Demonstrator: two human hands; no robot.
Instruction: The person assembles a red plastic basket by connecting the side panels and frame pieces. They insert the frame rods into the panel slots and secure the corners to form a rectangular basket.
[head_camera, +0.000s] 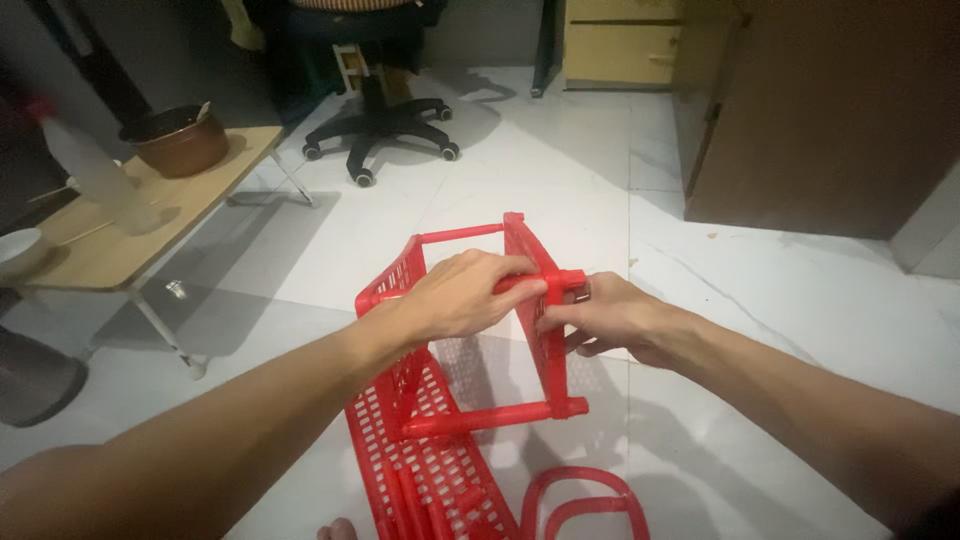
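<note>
Nearest of all, a curved red plastic hoop piece (580, 500) is lying on the white marble-tiled floor (780, 330) at the bottom edge of the view, just right of a flat red perforated plastic shelf panel (430, 480) that is resting on the same floor. Rising from that panel, a red plastic lattice rack frame (530, 300) with round corner posts is standing partly put together in the middle of the scene, one slotted panel upright and a bar running across its lower front. The left hand (465, 293) is reaching in from the left and curling over the top bar of the frame, fingers wrapped round it. The right hand (610, 315) is coming in from the right and pinching the end of that same bar at the corner joint, fingertips closed on the red post end.

Farther left, a low light-wood folding counter (120, 240) on thin metal legs is carrying a dark brown round pot (183, 140), a translucent plastic bottle (95, 170) and the edge of a white bowl (18, 248). Beyond it, a black swivel chair base (380, 130) on castors is sitting on the tiles. At the far right, a dark brown wooden cabinet (830, 110) is standing beside a pale yellow drawer unit (620, 40).
</note>
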